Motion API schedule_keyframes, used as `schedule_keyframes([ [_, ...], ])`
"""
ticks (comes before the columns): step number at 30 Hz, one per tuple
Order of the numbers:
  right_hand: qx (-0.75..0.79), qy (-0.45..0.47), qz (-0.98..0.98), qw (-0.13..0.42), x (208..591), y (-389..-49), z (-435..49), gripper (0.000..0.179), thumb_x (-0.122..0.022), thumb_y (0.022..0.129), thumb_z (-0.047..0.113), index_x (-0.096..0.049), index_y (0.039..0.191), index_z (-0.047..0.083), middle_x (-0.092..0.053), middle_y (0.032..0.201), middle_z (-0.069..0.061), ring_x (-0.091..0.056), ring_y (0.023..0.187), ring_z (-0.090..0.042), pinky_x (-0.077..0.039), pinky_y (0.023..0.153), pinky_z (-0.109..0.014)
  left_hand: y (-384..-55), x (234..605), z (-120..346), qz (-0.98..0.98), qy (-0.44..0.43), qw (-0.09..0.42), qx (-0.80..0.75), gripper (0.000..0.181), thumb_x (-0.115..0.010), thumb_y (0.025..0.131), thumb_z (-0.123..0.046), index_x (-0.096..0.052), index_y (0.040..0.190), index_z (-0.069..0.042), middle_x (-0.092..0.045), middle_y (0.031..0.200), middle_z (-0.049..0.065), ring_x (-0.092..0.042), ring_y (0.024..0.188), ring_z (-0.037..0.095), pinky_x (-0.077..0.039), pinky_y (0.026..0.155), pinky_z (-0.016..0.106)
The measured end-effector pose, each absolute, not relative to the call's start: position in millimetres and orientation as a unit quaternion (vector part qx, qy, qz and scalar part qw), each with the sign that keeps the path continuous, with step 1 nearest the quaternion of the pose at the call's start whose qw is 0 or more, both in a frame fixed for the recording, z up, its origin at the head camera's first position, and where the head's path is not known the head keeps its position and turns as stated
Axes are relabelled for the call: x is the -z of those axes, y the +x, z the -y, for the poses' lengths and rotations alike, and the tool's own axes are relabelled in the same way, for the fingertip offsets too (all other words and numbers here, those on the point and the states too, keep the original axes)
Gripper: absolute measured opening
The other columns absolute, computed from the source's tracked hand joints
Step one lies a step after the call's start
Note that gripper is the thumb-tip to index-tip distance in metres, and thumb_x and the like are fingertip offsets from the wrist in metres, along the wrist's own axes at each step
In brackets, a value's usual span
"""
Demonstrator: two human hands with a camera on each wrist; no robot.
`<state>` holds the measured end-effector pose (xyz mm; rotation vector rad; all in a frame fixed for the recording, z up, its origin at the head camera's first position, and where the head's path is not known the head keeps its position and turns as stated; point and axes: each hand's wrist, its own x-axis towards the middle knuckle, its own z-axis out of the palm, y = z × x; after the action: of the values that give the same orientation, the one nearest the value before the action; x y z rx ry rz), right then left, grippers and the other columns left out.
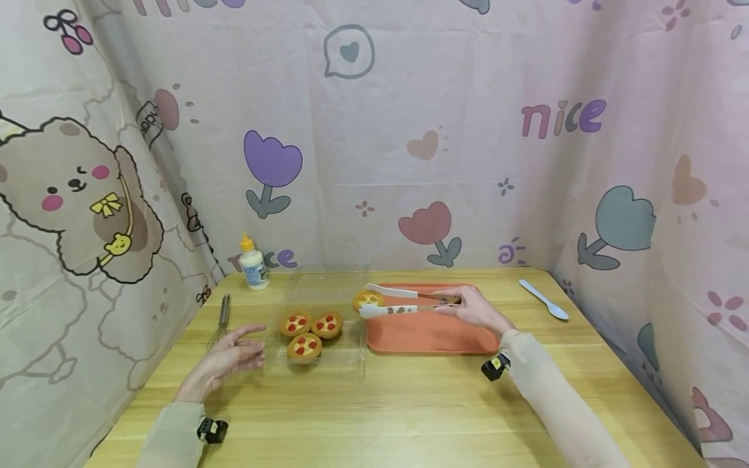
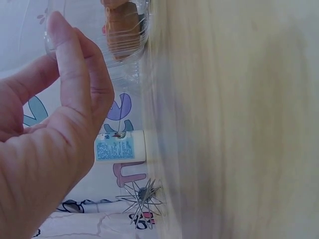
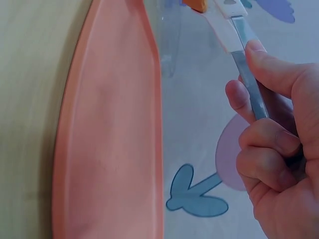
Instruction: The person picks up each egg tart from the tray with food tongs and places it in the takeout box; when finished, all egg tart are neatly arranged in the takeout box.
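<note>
My right hand (image 1: 475, 308) grips a pair of tongs (image 1: 404, 310) with white ends and metal arms. Between the tong ends is a small toy pizza tart (image 1: 370, 299), held above the left end of the orange tray (image 1: 433, 335); the right wrist view shows only an edge of this tart (image 3: 198, 5). Several more pizza tarts (image 1: 305, 348) lie grouped inside a clear plastic box (image 1: 345, 357) with its lid raised at the back. My left hand (image 1: 225, 361) is beside the box's left side, fingers loosely bent and holding nothing.
A whisk (image 1: 224, 315) lies behind my left hand. Farther back stands a white bottle (image 1: 254, 270) with a yellow cap. On the right of the wooden table (image 1: 409, 416) lies a pale blue spoon (image 1: 544, 299). A printed curtain (image 1: 374, 162) hangs behind and around the table.
</note>
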<state>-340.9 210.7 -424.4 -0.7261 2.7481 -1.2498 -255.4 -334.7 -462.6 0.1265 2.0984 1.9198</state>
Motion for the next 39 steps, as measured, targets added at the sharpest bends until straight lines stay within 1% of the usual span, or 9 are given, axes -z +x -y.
schedule_keyframes([
  [4, 0.384, -0.25, -0.889, 0.014, 422, -338, -203, 0.047, -0.072, 0.088, 0.041, -0.066, 0.129, 0.018, -0.071, 0.116, -0.007, -0.066, 0.089, -0.013, -0.053, 0.069, -0.029, -255, 463, 334, -0.726, 0.042, 0.148, -0.67, 0.072, -0.058, 0.099, -0.012, -0.013, 0.153, 0.005, -0.062, 0.103, 0.011, -0.067, 0.087, 0.017, -0.06, 0.084, 0.035],
  [8, 0.37, -0.259, -0.892, 0.009, 420, -336, -197, 0.046, -0.072, 0.088, 0.041, -0.067, 0.128, 0.019, -0.072, 0.113, -0.004, -0.065, 0.087, -0.01, -0.053, 0.07, -0.029, -255, 462, 335, -0.724, 0.042, 0.15, -0.672, 0.072, -0.058, 0.099, -0.012, -0.013, 0.152, 0.005, -0.062, 0.102, 0.011, -0.067, 0.086, 0.016, -0.06, 0.084, 0.035],
  [14, 0.354, -0.275, -0.894, 0.011, 418, -336, -189, 0.045, -0.073, 0.088, 0.037, -0.067, 0.127, 0.016, -0.072, 0.1, 0.004, -0.061, 0.076, -0.011, -0.049, 0.064, -0.027, -254, 463, 336, -0.723, 0.037, 0.148, -0.674, 0.071, -0.059, 0.099, -0.012, -0.015, 0.152, 0.005, -0.06, 0.104, 0.011, -0.067, 0.086, 0.017, -0.06, 0.084, 0.036],
  [17, 0.356, -0.281, -0.891, 0.019, 419, -336, -187, 0.045, -0.072, 0.089, 0.035, -0.066, 0.128, 0.015, -0.072, 0.097, 0.006, -0.062, 0.076, -0.012, -0.049, 0.065, -0.027, -254, 464, 336, -0.727, 0.035, 0.145, -0.67, 0.07, -0.058, 0.099, -0.012, -0.015, 0.152, 0.005, -0.06, 0.104, 0.012, -0.067, 0.086, 0.018, -0.06, 0.085, 0.037],
  [24, 0.367, -0.284, -0.886, 0.029, 420, -336, -185, 0.045, -0.072, 0.09, 0.035, -0.065, 0.129, 0.014, -0.072, 0.1, 0.004, -0.062, 0.078, -0.013, -0.05, 0.068, -0.029, -255, 465, 335, -0.73, 0.038, 0.142, -0.668, 0.069, -0.057, 0.1, -0.012, -0.015, 0.153, 0.004, -0.06, 0.105, 0.012, -0.066, 0.086, 0.017, -0.06, 0.085, 0.037],
  [28, 0.366, -0.284, -0.885, 0.034, 419, -335, -183, 0.047, -0.071, 0.09, 0.035, -0.065, 0.13, 0.013, -0.071, 0.102, 0.003, -0.058, 0.075, -0.013, -0.048, 0.066, -0.028, -256, 465, 335, -0.731, 0.044, 0.141, -0.666, 0.07, -0.057, 0.1, -0.013, -0.015, 0.152, 0.005, -0.059, 0.105, 0.012, -0.066, 0.086, 0.017, -0.06, 0.084, 0.037],
  [34, 0.358, -0.275, -0.891, 0.053, 417, -333, -176, 0.051, -0.072, 0.089, 0.038, -0.063, 0.132, 0.011, -0.069, 0.087, 0.001, -0.05, 0.066, -0.013, -0.042, 0.058, -0.025, -256, 464, 335, -0.734, 0.046, 0.142, -0.662, 0.069, -0.056, 0.1, -0.012, -0.014, 0.153, 0.005, -0.06, 0.105, 0.012, -0.066, 0.086, 0.016, -0.06, 0.084, 0.037],
  [36, 0.354, -0.27, -0.893, 0.058, 417, -333, -172, 0.051, -0.072, 0.088, 0.04, -0.064, 0.131, 0.013, -0.067, 0.083, 0.001, -0.049, 0.066, -0.013, -0.041, 0.058, -0.025, -256, 464, 335, -0.735, 0.048, 0.142, -0.662, 0.069, -0.055, 0.1, -0.012, -0.014, 0.153, 0.005, -0.06, 0.105, 0.012, -0.067, 0.086, 0.016, -0.06, 0.084, 0.037],
  [39, 0.343, -0.277, -0.895, 0.062, 415, -332, -167, 0.048, -0.072, 0.088, 0.041, -0.065, 0.13, 0.018, -0.066, 0.084, 0.001, -0.051, 0.069, -0.012, -0.043, 0.062, -0.026, -256, 465, 335, -0.735, 0.049, 0.142, -0.662, 0.068, -0.055, 0.101, -0.012, -0.014, 0.153, 0.005, -0.06, 0.105, 0.012, -0.066, 0.086, 0.016, -0.06, 0.084, 0.037],
])
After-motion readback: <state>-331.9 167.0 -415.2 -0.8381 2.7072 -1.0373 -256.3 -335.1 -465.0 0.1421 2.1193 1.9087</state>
